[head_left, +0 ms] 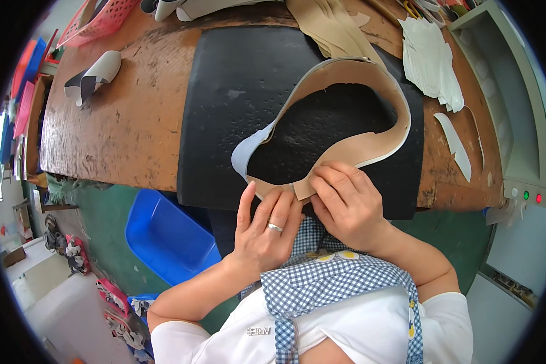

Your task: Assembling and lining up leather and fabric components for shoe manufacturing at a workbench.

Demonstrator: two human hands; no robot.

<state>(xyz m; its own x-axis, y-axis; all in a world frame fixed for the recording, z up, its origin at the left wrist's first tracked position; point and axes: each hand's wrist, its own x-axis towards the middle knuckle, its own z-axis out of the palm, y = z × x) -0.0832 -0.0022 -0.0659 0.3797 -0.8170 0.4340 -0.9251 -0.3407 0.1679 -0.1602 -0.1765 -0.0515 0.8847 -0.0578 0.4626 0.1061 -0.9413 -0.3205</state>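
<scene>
A long curved strip of leather-like material (352,147), tan on its inner face and pale on the outer, stands on edge as a loop on a black mat (218,145). Two ends or edges of it meet at the mat's near side. My left hand (264,233), with a ring on one finger, grips the strip's near edge from the left; its thumb is hidden. Close beside it, my right hand (349,203) pinches a tan end of the same strip between thumb and fingers. The fingertips hide part of the join.
The mat lies on a worn wooden table (127,133). Tan pieces (330,27) and white pieces (431,60) are stacked behind; a curled grey piece (97,73) sits left. A pink basket (100,21) and a grey machine (503,91) flank the table. Below is a blue bin (167,236).
</scene>
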